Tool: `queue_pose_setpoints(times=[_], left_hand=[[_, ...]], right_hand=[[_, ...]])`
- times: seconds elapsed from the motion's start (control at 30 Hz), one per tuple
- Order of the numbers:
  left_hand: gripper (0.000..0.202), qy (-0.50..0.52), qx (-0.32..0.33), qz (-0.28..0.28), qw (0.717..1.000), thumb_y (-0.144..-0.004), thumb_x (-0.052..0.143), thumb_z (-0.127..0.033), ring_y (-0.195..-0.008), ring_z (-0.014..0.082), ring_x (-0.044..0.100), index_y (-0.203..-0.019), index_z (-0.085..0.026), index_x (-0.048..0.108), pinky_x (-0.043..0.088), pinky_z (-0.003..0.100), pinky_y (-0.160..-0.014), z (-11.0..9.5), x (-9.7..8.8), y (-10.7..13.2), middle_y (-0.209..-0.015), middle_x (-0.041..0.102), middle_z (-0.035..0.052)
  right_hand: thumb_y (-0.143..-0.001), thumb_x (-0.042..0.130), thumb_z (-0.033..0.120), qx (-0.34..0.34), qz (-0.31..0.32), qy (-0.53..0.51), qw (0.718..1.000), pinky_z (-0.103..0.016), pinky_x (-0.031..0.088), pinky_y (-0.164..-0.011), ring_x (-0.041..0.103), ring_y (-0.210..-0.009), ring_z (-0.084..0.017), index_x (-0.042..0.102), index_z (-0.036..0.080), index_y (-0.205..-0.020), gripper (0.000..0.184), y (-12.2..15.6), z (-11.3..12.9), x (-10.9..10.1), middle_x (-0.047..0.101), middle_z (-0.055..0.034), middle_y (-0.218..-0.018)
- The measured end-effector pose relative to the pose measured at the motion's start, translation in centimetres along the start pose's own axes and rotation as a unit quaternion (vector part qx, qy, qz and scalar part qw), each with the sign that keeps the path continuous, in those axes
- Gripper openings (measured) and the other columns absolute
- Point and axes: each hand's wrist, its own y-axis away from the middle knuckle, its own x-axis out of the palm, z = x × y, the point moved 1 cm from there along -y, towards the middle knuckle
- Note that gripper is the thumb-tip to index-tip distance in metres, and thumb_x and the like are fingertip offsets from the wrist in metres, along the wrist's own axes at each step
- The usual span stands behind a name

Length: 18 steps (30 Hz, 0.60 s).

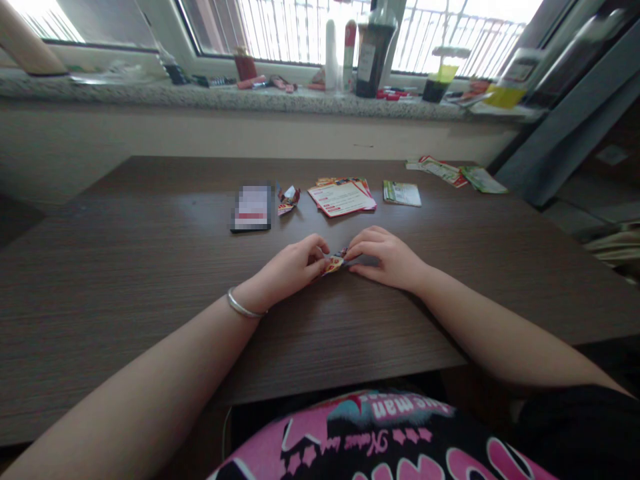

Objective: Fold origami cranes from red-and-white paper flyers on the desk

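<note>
A small folded piece of printed paper (334, 263), red, yellow and white, lies on the dark wooden table (150, 280) between my two hands. My left hand (290, 267), with a silver bangle on its wrist, pinches the paper's left end with curled fingers. My right hand (387, 257) pinches the right end, fingertips pressed together on it. Both hands rest on the tabletop near its middle.
Farther back lie a dark card (252, 209), a finished folded paper shape (289, 199), a stack of red-edged leaflets (343, 197), a green-white leaflet (402, 193) and more leaflets (457, 172) at the far right. Bottles and clutter line the windowsill (250, 97).
</note>
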Motion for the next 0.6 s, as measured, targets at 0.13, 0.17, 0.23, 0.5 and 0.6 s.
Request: queue_pose_setpoints(times=[0.13,0.17,0.23,0.5,0.6], left_hand=[[0.014,0.091,0.000,0.038,0.995,-0.088,0.053,-0.033,-0.057,0.0104,0.054,-0.089,-0.019,0.050,0.041,0.021,-0.054,0.1,0.4,-0.1,-0.069,0.060,-0.0035],[0.013,0.094,0.001,0.044,0.995,-0.087,0.053,-0.032,-0.055,0.0100,0.053,-0.088,-0.019,0.051,0.041,0.021,-0.053,0.1,0.5,0.0,-0.069,0.060,-0.0037],[0.011,0.087,0.007,0.055,0.995,-0.087,0.052,-0.030,-0.056,0.0100,0.053,-0.089,-0.019,0.054,0.041,0.021,-0.054,0.1,0.6,0.0,-0.069,0.060,-0.0036],[0.018,-0.031,0.088,0.021,0.995,-0.086,0.053,-0.024,-0.080,0.0154,0.061,-0.090,-0.018,0.069,0.046,0.027,-0.077,1.0,0.3,-0.8,-0.085,0.070,0.0024],[0.020,-0.076,0.137,0.013,0.988,-0.086,0.053,-0.023,-0.088,0.0173,0.062,-0.091,-0.018,0.072,0.046,0.030,-0.085,1.3,0.1,-1.1,-0.092,0.071,0.0057]], right_hand=[[-0.089,0.060,0.030,-0.018,0.004,0.035,0.999,-0.036,0.044,-0.085,0.058,-0.090,-0.019,0.071,0.022,-0.092,0.014,-0.1,0.5,0.4,0.070,-0.0048,-0.091],[-0.089,0.059,0.029,-0.017,0.003,0.036,0.999,-0.035,0.044,-0.084,0.058,-0.088,-0.019,0.071,0.023,-0.090,0.014,-0.1,0.6,0.4,0.070,-0.0046,-0.089],[-0.089,0.058,0.029,-0.011,0.004,0.030,0.999,-0.034,0.044,-0.082,0.057,-0.085,-0.018,0.071,0.022,-0.089,0.015,-0.1,0.7,0.6,0.069,-0.0045,-0.087],[-0.089,0.058,0.026,0.043,0.011,0.034,0.998,-0.031,0.042,-0.077,0.056,-0.082,-0.018,0.069,0.018,-0.088,0.014,-0.5,0.4,1.5,0.067,-0.0051,-0.083],[-0.089,0.057,0.024,0.048,0.008,0.044,0.998,-0.030,0.041,-0.077,0.054,-0.082,-0.017,0.068,0.018,-0.088,0.013,-0.6,0.2,1.8,0.067,-0.0047,-0.086]])
